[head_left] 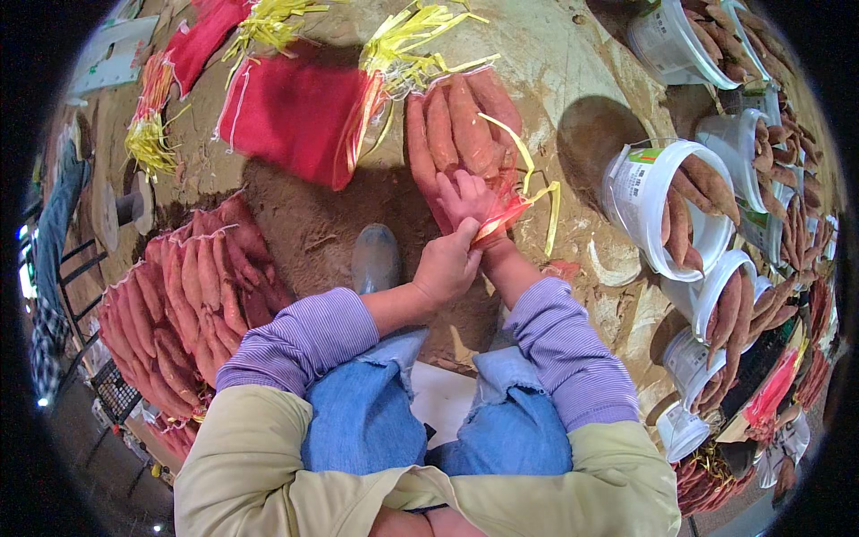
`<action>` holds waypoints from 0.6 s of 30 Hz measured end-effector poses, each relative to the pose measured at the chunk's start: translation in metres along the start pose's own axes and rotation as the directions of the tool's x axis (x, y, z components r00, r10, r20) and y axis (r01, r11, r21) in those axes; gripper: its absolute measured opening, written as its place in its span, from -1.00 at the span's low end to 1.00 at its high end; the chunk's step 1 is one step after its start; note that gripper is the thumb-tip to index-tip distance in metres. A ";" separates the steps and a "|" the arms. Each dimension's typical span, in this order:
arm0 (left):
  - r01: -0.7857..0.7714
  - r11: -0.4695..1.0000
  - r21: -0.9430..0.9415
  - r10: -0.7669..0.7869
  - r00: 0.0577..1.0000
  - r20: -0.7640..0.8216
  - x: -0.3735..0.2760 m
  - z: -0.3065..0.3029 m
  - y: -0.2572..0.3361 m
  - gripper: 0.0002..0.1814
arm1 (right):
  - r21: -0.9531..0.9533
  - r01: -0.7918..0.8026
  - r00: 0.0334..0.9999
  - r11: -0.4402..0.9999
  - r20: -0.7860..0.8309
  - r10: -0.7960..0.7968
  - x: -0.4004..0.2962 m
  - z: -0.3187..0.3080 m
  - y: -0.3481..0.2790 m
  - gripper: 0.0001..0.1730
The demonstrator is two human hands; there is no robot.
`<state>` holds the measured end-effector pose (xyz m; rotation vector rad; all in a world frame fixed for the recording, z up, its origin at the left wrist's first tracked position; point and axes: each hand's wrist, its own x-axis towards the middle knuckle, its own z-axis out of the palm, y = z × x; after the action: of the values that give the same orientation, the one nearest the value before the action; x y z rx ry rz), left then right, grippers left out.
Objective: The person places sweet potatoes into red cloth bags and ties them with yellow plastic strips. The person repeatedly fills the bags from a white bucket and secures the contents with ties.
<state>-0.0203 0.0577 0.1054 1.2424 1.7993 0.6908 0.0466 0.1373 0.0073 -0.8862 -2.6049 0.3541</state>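
A red mesh bag of sweet potatoes lies on the dirty floor in front of me. My left hand is closed on the gathered mouth of this bag, where a yellow tie strip hangs loose. My right hand reaches through or beside the gathered mesh, its fingers spread over the lower ends of the sweet potatoes; whether it grips anything is not clear. Just left of the bag lies a stack of empty red mesh bags with yellow strips at its edge.
Filled mesh bags of sweet potatoes stand together at left. White plastic buckets holding sweet potatoes, the nearest close at right, line that side. A spool lies at far left. My boot is between the filled bags and my hands.
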 end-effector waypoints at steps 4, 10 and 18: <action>-0.027 1.000 0.001 0.027 0.999 -0.029 0.008 0.003 0.009 -0.85 | 0.092 -0.043 0.997 0.995 -0.064 0.049 -0.004 0.000 0.006 -0.50; 0.053 0.995 -0.088 -0.055 0.998 -0.023 0.014 0.003 0.015 -0.84 | 0.269 -0.099 0.994 0.958 0.071 0.083 -0.069 -0.098 0.003 -0.60; -0.042 0.992 -0.115 0.023 0.987 -0.161 0.023 -0.001 0.023 -0.71 | -0.095 -0.558 0.751 0.825 -0.480 0.453 -0.075 -0.268 0.099 -0.63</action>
<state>-0.0140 0.0872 0.1170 1.1673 1.8412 0.9252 0.2662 0.1981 0.1948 -1.5676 -1.9732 -0.0319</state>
